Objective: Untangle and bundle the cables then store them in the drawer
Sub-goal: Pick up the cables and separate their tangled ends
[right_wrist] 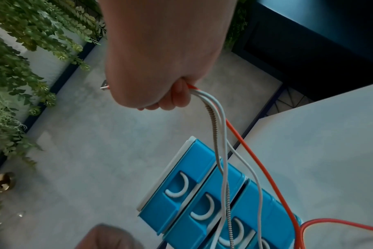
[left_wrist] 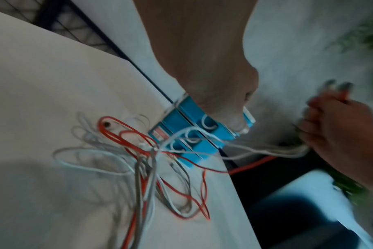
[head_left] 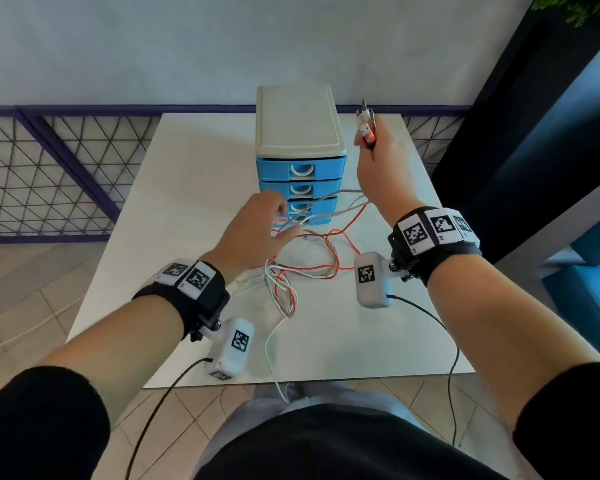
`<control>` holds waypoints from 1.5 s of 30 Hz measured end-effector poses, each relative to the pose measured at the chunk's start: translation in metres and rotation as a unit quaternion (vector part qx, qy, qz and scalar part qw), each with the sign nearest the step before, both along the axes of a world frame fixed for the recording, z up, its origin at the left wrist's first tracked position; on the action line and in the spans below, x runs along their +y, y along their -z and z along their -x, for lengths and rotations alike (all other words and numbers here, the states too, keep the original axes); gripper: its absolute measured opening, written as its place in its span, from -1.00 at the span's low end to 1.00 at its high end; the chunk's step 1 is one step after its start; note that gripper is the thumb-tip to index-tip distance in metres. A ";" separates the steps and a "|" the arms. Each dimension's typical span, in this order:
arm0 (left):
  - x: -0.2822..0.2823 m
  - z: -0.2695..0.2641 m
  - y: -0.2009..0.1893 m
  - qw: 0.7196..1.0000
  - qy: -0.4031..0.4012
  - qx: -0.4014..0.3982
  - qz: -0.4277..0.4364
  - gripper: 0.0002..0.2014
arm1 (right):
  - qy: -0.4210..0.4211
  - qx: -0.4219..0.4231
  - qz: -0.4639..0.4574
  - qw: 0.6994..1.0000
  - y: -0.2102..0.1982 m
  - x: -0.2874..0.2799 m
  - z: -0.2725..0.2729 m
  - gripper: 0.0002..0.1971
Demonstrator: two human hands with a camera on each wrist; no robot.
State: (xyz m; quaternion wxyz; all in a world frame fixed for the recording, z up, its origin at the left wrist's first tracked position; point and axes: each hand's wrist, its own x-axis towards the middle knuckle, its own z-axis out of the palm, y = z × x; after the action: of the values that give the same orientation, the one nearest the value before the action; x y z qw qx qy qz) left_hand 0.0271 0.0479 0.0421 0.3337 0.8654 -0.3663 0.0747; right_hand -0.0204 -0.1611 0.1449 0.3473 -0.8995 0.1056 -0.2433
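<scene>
The right hand (head_left: pixel 381 168) was raised beside the drawer unit (head_left: pixel 300 154), its grip pinching the plug ends (head_left: pixel 366 128) of several cables together; the right wrist view showed the fingers curled round a red cable (right_wrist: pixel 264 170), two white ones and a braided one (right_wrist: pixel 218 148) where they left the fist. Holding all the plugs at one height appeared intended to align the ends, so that the strands could hang and be traced downward from a common start. The strands ran from that fist across the front of the lower drawers to the left hand (head_left: pixel 257 233), which was low in front of the unit with its grip spread and fingers relaxed among them; whether any finger actually hooked a strand could not be told, as the left wrist view was blurred. This placement suggested the left hand served as a comb, separating the strands while the right hand kept tension. The remaining length lay as a loose tangle (head_left: pixel 298 271) of red and white loops on the worktop (head_left: pixel 187 168), just in front of the unit, with one white end (head_left: pixel 274 358) trailing over the near edge. All four drawers were closed, so untangling was judged to be in progress, with bundling and storage not yet started.
</scene>
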 end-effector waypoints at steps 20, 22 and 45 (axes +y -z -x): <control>-0.044 0.014 0.035 0.941 0.066 0.081 -0.323 -0.84 | -0.074 0.068 -0.061 0.993 0.033 0.001 -0.005 -0.89; -0.044 0.011 0.010 0.962 0.087 0.182 -0.182 -0.86 | -0.103 0.100 -0.078 0.987 0.042 0.005 -0.006 -0.87; 0.019 -0.033 -0.068 0.826 -0.196 0.421 0.318 -0.81 | -0.173 0.268 -0.164 0.933 0.053 0.009 0.007 -0.65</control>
State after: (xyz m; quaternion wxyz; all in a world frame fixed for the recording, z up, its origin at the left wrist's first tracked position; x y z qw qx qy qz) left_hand 0.0605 0.0667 0.1099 0.6910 0.7121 0.0308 -0.1208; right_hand -0.0277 -0.1519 0.0917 0.4853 -0.8662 0.0758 0.0918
